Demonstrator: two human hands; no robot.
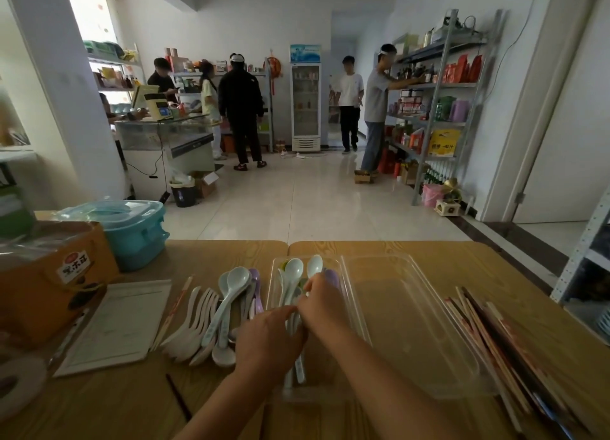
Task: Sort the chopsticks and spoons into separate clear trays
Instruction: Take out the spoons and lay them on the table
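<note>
White, pale green and lilac spoons (293, 269), seemingly moulded plastic or melamine: judged light, stiff and smooth-glazed, so slippery when stacked and prone to clatter or chip if dropped. They are best taken by the long handle, several nested together, bowls all facing one way. This lot lies in the narrow clear tray (313, 395), bowls toward the far end. The right hand (321, 304) is curled down over them and grips near the necks. The left hand (267, 337) rests on the handle ends, but whether its fingers close round them cannot be told. Loose spoons (236, 279) are heaped just left of that tray on the wooden table (115, 406). The wide clear tray (406, 324), thin-walled and likely to skid if nudged, sits touching the narrow one on its right and holds nothing visible. Chopsticks (488, 337), red-patterned and dark, lie fanned just right of it. They look light, rigid and apt to roll, so gather them as a bundle at mid-length. A stray pair (173, 311) lies left of the heap. As for writing, the orange carton (49, 281) bears a red seal and bold Chinese characters, not read with certainty. Print on the sheet (118, 324) is too faint to read.
</note>
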